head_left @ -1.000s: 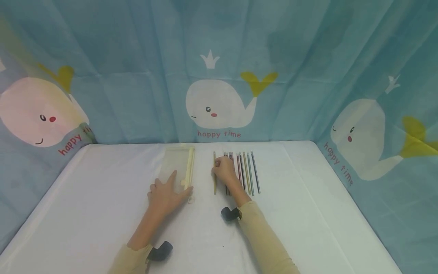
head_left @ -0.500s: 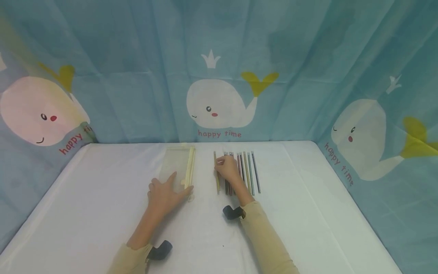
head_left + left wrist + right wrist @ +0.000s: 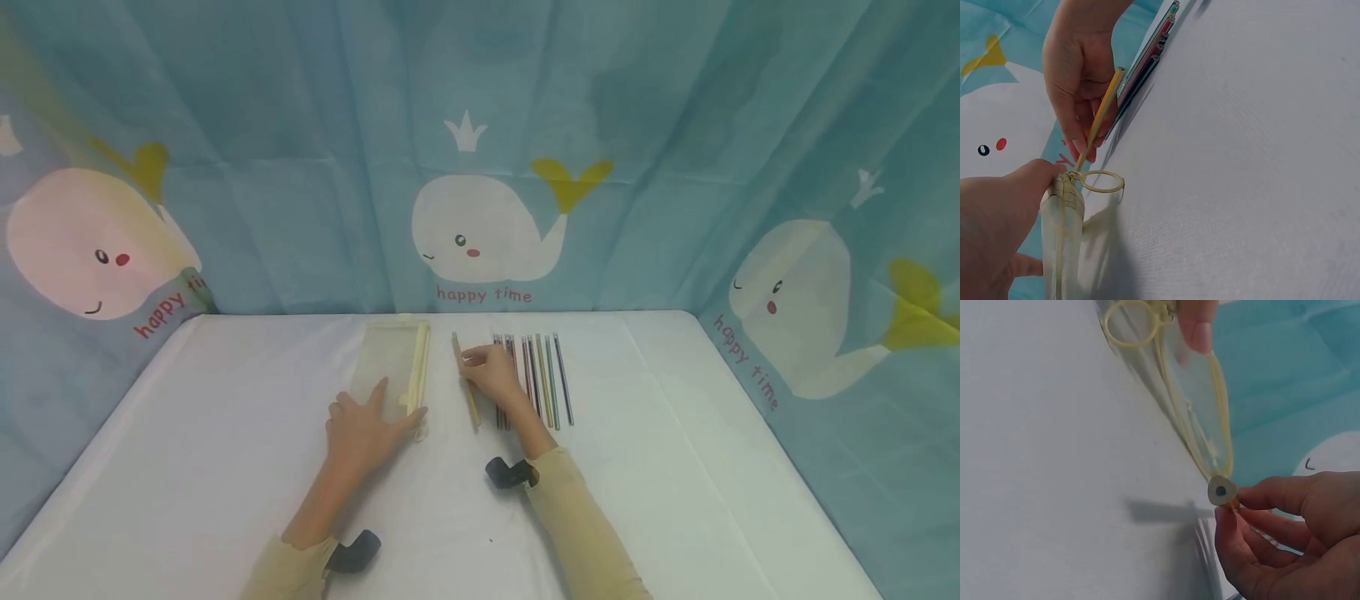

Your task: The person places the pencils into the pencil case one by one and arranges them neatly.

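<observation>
Yellow pencil point(image 3: 471, 400) slants toward eleven o'clock, pinched by the right hand's point(image 3: 491, 375) fingers, perhaps for control; at its nine o'clock the pouch point(image 3: 381, 358) lies under the left hand's point(image 3: 365, 429) straight, spread fingers, presumably steadied; other pencils point(image 3: 543, 379) occupy the counter point(image 3: 637, 467) toward three o'clock, partly hidden by that right hand.

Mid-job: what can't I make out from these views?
Head view: parts of several pencils, hidden behind the right grip, so count uncertain.
Head view: the near part of the pouch, covered by the left grip.
Left wrist view: the far end of the yellow pencil, behind the pouch; some of the pouch, cut off by the bottom edge.
Right wrist view: most of the yellow pencil's length, behind its near end.
</observation>
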Action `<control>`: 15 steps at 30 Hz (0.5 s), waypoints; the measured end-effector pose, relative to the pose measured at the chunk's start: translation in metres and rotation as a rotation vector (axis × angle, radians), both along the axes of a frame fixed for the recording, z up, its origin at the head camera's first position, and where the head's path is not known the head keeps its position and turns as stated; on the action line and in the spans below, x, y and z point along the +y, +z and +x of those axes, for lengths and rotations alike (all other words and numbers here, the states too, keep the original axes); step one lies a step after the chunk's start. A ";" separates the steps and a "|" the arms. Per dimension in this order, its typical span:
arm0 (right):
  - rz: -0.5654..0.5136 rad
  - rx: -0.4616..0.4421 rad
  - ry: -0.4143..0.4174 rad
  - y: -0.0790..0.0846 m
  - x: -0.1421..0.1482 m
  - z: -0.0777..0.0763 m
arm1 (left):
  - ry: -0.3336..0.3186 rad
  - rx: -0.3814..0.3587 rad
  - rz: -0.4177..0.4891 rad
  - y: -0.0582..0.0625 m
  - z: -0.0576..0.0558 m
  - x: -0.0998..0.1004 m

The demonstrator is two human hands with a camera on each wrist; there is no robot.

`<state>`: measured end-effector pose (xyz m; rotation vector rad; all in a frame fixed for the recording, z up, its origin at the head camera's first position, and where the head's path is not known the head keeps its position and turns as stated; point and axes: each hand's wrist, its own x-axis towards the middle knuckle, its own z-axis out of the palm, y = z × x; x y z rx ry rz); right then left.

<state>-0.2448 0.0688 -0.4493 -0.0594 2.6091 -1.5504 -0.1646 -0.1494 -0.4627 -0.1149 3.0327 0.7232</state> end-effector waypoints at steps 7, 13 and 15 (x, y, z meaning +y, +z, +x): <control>-0.016 0.001 0.024 -0.009 -0.003 0.004 | -0.015 0.005 -0.052 0.000 0.001 0.003; -0.047 0.001 0.027 -0.009 -0.006 0.007 | -0.021 0.004 -0.046 0.001 0.001 0.004; -0.061 -0.009 0.033 -0.007 -0.008 0.008 | -0.024 0.002 -0.044 0.000 0.001 0.004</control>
